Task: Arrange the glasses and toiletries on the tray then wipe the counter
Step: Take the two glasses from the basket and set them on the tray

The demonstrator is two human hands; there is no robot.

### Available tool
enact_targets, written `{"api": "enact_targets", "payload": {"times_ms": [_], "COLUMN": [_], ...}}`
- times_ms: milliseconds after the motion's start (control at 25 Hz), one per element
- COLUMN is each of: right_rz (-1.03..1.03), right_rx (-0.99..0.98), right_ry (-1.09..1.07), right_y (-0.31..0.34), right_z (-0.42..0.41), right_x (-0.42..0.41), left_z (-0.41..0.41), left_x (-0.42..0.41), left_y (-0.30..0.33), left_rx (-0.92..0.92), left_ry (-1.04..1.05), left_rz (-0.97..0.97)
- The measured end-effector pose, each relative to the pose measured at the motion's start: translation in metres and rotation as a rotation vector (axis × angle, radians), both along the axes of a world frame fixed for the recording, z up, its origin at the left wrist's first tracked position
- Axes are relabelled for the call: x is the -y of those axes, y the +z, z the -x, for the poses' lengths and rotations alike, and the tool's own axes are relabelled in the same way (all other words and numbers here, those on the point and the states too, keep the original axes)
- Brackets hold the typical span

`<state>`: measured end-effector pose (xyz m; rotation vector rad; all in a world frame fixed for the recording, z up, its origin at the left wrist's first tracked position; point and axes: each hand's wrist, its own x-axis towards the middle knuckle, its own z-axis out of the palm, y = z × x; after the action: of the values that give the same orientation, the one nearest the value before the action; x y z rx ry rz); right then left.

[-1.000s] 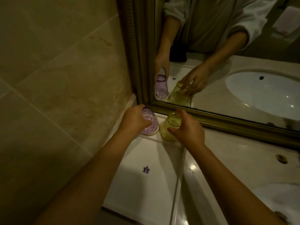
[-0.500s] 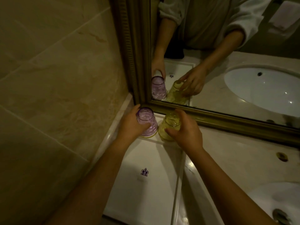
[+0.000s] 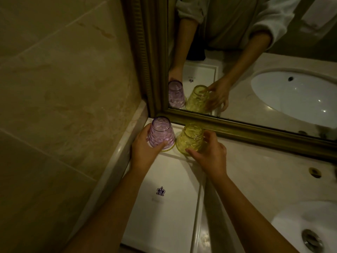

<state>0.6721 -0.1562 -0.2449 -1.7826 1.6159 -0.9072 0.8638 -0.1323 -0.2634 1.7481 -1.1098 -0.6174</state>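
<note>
A white tray (image 3: 171, 207) with a small purple crown logo lies on the counter in the corner by the tiled wall. Two upside-down textured glasses stand at its far end against the mirror frame. My left hand (image 3: 144, 152) wraps around the purple glass (image 3: 160, 132) on the left. The yellow glass (image 3: 191, 138) stands right beside it, with my right hand (image 3: 209, 157) gripping it from the right. Both glasses seem to rest on the tray, the yellow one slightly tilted. No toiletries are in view.
A gold-framed mirror (image 3: 246, 128) runs along the back and reflects my arms and the glasses. The beige counter (image 3: 264, 176) extends right to a white sink (image 3: 306, 225) with a metal drain. A faucet hole (image 3: 314, 172) lies near the mirror. The tiled wall (image 3: 63, 106) bounds the left.
Both hands stay on their glasses. My left hand slid lower on the purple glass, baring its base. The view shifted slightly closer.
</note>
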Motion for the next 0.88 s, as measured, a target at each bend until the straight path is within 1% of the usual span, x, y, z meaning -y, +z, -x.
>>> {"api": "enact_targets", "payload": {"times_ms": [80, 320, 440, 560, 680, 800, 880], "right_rz": [0.009, 0.007, -0.006, -0.020, 0.005, 0.082, 0.116], "right_rx": [0.018, 0.020, 0.018, -0.038, -0.123, -0.278, -0.406], "right_ry": [-0.008, -0.007, 0.021, 0.022, 0.013, 0.001, -0.020], "right_y": [-0.002, 0.000, 0.004, 0.010, 0.027, 0.054, 0.078], "right_z": [0.000, -0.002, 0.001, 0.008, 0.019, 0.034, 0.046], "right_x": [-0.001, -0.003, -0.003, -0.006, -0.019, -0.047, -0.076], "left_z": [-0.001, 0.001, 0.003, 0.008, 0.010, 0.019, 0.033], "left_x": [0.001, 0.000, 0.000, -0.014, -0.037, -0.062, -0.081], "left_y": [-0.001, -0.001, 0.006, 0.016, 0.034, 0.063, 0.085], "left_rx": [-0.016, 0.016, 0.044, 0.092, 0.217, 0.330, 0.484], "left_ry": [0.013, 0.039, -0.057, -0.182, -0.256, -0.311, -0.360], "left_rz": [-0.013, -0.004, -0.031, -0.057, -0.019, -0.084, -0.109]}}
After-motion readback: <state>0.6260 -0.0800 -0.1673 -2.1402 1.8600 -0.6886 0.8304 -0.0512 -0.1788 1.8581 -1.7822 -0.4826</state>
